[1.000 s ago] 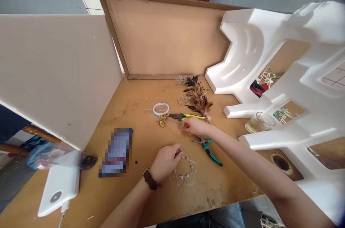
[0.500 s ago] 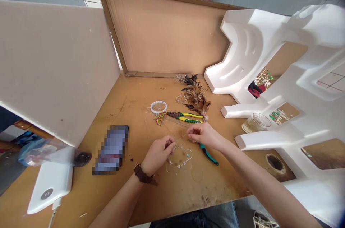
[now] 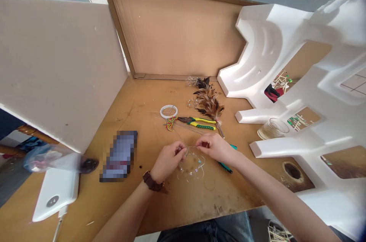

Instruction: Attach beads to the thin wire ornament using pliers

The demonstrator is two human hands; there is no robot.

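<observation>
A loop of thin clear strand strung with small beads (image 3: 191,173) hangs low over the table from my left hand (image 3: 170,158), whose thumb and finger pinch its upper left side. My right hand (image 3: 213,146), a little to the right, is closed in a pinch on a fine strand that runs toward the left fingertips. Whether this strand is wire or thread I cannot make out. Teal-handled pliers (image 3: 225,167) lie partly hidden under my right hand and forearm. Just beyond the hands are pliers with yellow-green handles (image 3: 200,123).
A white ring (image 3: 168,111) with coloured threads (image 3: 170,122) lies beyond my hands, beside brown feathers (image 3: 210,101). At left are a blurred-out phone-like slab (image 3: 120,156) and a white power bank (image 3: 57,186). A glass (image 3: 273,128) stands right, by white foam (image 3: 257,51). Cardboard (image 3: 177,32) walls the back.
My right hand has moved slightly left and down, nearer my left hand. It covers more of the teal-handled pliers' middle. My left hand keeps its pinch on the beaded loop.
</observation>
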